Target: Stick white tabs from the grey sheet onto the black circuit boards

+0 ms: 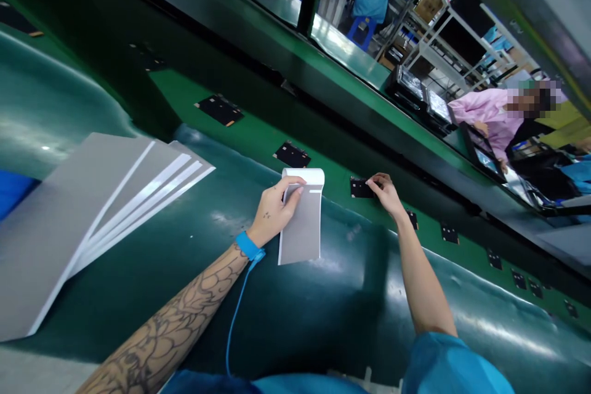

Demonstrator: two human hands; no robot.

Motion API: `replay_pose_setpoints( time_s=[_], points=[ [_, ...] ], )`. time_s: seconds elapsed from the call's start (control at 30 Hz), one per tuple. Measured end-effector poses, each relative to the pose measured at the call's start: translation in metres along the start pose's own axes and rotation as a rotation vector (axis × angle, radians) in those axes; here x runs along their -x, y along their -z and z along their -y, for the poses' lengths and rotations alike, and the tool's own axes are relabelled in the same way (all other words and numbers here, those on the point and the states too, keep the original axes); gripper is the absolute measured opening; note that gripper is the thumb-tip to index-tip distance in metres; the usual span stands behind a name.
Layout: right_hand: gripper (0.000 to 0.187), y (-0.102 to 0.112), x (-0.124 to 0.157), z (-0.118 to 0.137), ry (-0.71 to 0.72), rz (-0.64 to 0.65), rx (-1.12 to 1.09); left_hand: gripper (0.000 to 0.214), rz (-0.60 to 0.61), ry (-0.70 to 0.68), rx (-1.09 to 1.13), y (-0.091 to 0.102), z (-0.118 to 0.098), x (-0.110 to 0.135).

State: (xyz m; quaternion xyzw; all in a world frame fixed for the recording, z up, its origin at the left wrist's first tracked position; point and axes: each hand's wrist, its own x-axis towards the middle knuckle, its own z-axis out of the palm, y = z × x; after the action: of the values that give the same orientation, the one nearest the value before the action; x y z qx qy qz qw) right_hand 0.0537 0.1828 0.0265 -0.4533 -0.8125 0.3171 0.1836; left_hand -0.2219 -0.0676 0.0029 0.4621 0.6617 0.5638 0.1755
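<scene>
My left hand (pixel 276 208) pinches a grey sticker sheet (pixel 302 231) near its top, between thumb and fingers. The sheet's upper end curls back, showing its white backing, and a white gap runs across the grey just below the curl. My right hand (pixel 385 192) has its fingertips closed together at the right end of a black circuit board (pixel 359 188), which lies on the green belt (pixel 335 181). Whether those fingers grip the board or a small piece on it is hidden. A blue wrist strap (pixel 249 247) with a cord circles my left wrist.
Larger grey sheets (pixel 60 215) lie fanned on the green mat (pixel 194 308) at left. More black boards, such as one farther left (pixel 219 109), sit along the belt. A dark metal frame (pixel 240 55) runs behind it. Beyond, a person in pink (pixel 492 114) sits across the line.
</scene>
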Motion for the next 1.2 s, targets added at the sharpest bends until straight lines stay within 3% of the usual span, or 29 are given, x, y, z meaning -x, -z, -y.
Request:
replay_pose_setpoints(
  time_s=[0.17,0.87,1.07,1.2],
  points=[
    [0.057,-0.001,0.002,-0.027,0.030,0.077,0.042,0.018,-0.014,0.004,-0.022,0.001,-0.001,0.001],
    [0.040,0.006,0.009,-0.037,0.038,0.097,0.173,0.017,-0.008,-0.020,-0.039,0.003,-0.005,0.001],
    [0.036,0.004,0.014,-0.033,0.044,-0.111,0.061,0.022,-0.011,0.026,0.014,0.004,-0.006,0.001],
    [0.034,-0.013,0.027,0.003,0.039,-0.369,-0.105,0.034,-0.003,0.106,0.153,0.002,-0.007,0.002]
  ],
)
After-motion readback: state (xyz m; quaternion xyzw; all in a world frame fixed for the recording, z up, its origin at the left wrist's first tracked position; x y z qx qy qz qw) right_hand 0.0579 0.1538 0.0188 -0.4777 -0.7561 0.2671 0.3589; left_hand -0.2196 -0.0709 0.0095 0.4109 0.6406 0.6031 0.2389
